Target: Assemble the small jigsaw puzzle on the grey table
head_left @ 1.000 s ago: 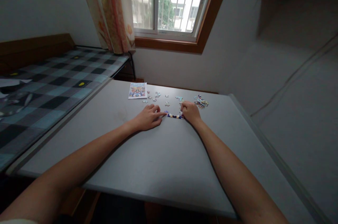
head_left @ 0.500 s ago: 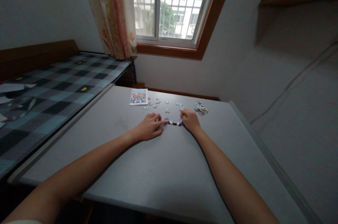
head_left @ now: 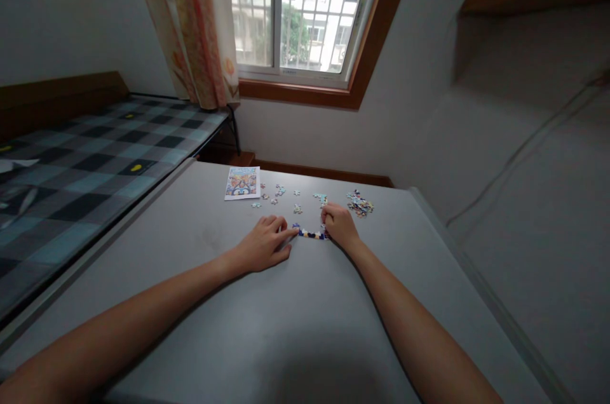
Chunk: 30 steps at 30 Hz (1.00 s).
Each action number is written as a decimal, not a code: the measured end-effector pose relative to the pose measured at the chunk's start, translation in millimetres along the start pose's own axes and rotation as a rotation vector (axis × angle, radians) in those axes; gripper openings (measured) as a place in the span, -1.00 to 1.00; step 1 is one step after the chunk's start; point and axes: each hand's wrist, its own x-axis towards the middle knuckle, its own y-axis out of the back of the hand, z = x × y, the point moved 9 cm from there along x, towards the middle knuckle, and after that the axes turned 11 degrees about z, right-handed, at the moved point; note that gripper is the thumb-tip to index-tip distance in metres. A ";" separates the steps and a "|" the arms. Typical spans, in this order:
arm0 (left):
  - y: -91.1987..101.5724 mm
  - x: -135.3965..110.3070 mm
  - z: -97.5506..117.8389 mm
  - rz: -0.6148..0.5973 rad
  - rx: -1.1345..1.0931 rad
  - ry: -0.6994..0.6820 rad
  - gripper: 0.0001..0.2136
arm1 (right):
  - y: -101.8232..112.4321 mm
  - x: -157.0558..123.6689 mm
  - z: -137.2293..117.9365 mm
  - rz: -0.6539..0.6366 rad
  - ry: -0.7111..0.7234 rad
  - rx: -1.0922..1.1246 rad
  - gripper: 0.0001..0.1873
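A partly joined jigsaw puzzle lies on the table, its dark blue and yellow bottom strip (head_left: 311, 235) running between my hands. My left hand (head_left: 267, 242) rests on the tabletop with fingers apart, its index fingertip touching the strip's left end. At the right side of the puzzle, my right hand (head_left: 339, 223) is closed, fingers curled down on the edge pieces and pinching a jigsaw piece that they mostly hide. Pale green joined pieces (head_left: 320, 197) show just beyond that hand. Between the two sides sits a loose piece (head_left: 298, 208).
A printed picture sheet (head_left: 243, 183) lies at the table's back left, with several loose pieces (head_left: 280, 189) beside it. A heap of pieces (head_left: 361, 205) is right of my right hand. Left of the grey table (head_left: 286, 328) stands a bed with a checked cover (head_left: 143, 137).
The head view has shifted slightly, so the table sits a little lower and further left. Both hands keep their places at the puzzle, with little visible finger movement.
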 end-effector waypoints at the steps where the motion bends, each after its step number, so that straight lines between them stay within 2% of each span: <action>1: -0.5 0.6 0.4 -0.009 0.000 -0.001 -0.63 | 0.4 0.1 0.2 0.007 -0.002 0.011 -0.76; 7: -4.8 5.5 3.9 -0.038 -0.013 -0.026 -0.58 | 1.2 -0.4 0.9 0.024 0.009 0.064 -0.75; 19: -1.7 9.1 5.1 0.027 -0.012 -0.051 -0.63 | 4.0 -2.0 -4.2 0.025 0.020 0.063 -0.75; 30: -11.9 6.7 -5.6 -0.039 0.015 0.041 -0.64 | 0.1 -1.9 -4.7 -0.012 0.041 -0.006 -0.74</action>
